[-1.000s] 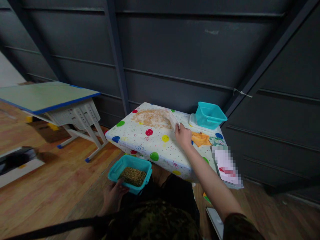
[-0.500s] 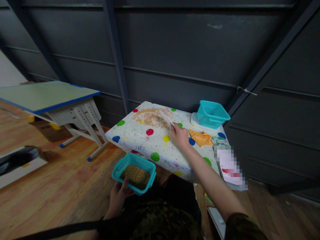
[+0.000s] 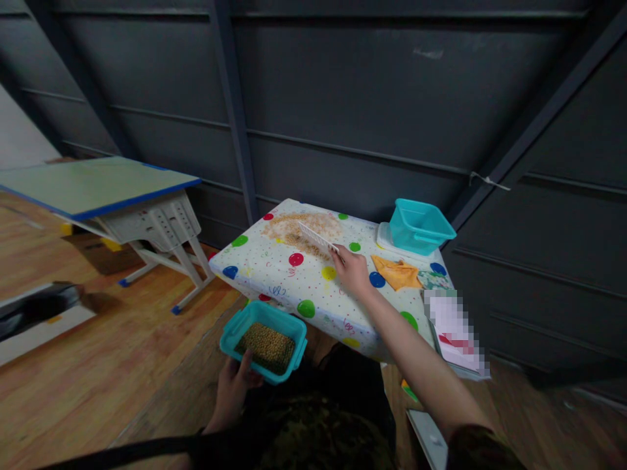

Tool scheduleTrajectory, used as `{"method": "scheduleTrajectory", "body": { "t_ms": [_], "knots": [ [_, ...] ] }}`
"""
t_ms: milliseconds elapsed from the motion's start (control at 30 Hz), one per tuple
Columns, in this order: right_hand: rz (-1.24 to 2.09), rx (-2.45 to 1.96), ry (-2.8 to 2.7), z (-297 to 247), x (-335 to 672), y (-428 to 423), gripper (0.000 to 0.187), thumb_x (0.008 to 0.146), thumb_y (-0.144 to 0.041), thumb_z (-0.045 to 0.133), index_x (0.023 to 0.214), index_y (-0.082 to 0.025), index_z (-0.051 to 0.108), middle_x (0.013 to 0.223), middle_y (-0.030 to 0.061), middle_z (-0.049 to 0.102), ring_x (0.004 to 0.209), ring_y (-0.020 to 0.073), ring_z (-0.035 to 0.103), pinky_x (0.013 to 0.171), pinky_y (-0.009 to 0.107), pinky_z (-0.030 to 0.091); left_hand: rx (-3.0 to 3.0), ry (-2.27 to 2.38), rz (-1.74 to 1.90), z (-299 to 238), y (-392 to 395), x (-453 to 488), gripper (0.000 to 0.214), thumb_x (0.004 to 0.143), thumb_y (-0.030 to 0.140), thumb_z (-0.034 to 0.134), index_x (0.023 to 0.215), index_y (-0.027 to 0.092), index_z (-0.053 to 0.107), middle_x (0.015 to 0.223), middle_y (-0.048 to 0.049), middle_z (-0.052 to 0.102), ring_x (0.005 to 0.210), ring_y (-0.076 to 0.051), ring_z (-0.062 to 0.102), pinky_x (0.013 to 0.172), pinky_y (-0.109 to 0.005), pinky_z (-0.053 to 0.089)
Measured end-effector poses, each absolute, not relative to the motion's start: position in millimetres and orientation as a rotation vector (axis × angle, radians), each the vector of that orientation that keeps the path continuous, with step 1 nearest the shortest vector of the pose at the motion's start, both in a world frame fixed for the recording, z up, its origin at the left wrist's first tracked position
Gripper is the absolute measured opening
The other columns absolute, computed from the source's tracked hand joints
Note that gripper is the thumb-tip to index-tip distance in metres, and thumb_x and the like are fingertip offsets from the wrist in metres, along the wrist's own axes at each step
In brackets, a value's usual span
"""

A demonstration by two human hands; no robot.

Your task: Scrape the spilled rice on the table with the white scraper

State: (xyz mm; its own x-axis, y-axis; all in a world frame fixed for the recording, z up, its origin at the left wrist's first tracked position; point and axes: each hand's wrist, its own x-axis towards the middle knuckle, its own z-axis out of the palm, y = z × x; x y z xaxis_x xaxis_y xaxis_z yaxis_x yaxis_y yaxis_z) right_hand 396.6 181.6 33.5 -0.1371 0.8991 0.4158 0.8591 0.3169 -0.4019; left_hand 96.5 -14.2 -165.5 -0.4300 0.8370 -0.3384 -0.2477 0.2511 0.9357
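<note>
My left hand (image 3: pixel 236 384) grips the near left rim of a teal plastic tub (image 3: pixel 298 356), held in front of the table's near edge. Small round tan beans (image 3: pixel 267 343), like soybeans, cover its bottom. Over the table, my right hand (image 3: pixel 351 269) is closed on one end of a flat white tool (image 3: pixel 316 236) with a row of slots. Its long edge is down at a spread of beans (image 3: pixel 304 244) on the patterned tablecloth (image 3: pixel 267 264). Whitish patches show among those beans.
Another teal tub (image 3: pixel 416 228) stands on a white lid (image 3: pixel 385 238) at the table's back right. An orange cloth (image 3: pixel 399 271) and a blurred-out sheet (image 3: pixel 453 326) lie nearer. A green-topped desk (image 3: pixel 108 186) is to the left; a dark wall (image 3: pixel 353 85) rises behind.
My right hand has tilted the white tool lower and its far end has swung left across the beans. The tub in my left hand stays in about the same place.
</note>
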Motion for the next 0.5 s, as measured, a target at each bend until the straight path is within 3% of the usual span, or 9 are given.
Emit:
{"method": "scheduleTrajectory", "body": {
  "t_ms": [133, 500],
  "knots": [
    [0.150, -1.521, -2.001, 35.0, 394.6, 180.4, 0.037, 0.115, -0.026, 0.064, 0.141, -0.024, 0.090, 0.117, 0.0121, 0.096, 0.099, 0.0298, 0.089, 0.088, 0.031, 0.058, 0.573, 1.537, 1.386, -171.2, -12.9, 94.9, 0.086, 0.053, 0.101, 0.103, 0.087, 0.027, 0.076, 0.059, -0.0032, 0.074, 0.056, -0.031, 0.074, 0.053, -0.043, 0.066],
    [0.246, -1.409, -2.011, 32.2, 390.7, 176.2, 0.035, 0.112, -0.023, 0.068, 0.136, -0.028, 0.092, 0.128, 0.0102, 0.096, 0.107, 0.0309, 0.091, 0.098, 0.035, 0.063, 0.586, 1.521, 1.369, -180.9, -14.6, 92.6, 0.080, 0.061, 0.098, 0.103, 0.086, 0.027, 0.074, 0.060, -0.0012, 0.073, 0.057, -0.028, 0.074, 0.055, -0.041, 0.067]
  ]
}}
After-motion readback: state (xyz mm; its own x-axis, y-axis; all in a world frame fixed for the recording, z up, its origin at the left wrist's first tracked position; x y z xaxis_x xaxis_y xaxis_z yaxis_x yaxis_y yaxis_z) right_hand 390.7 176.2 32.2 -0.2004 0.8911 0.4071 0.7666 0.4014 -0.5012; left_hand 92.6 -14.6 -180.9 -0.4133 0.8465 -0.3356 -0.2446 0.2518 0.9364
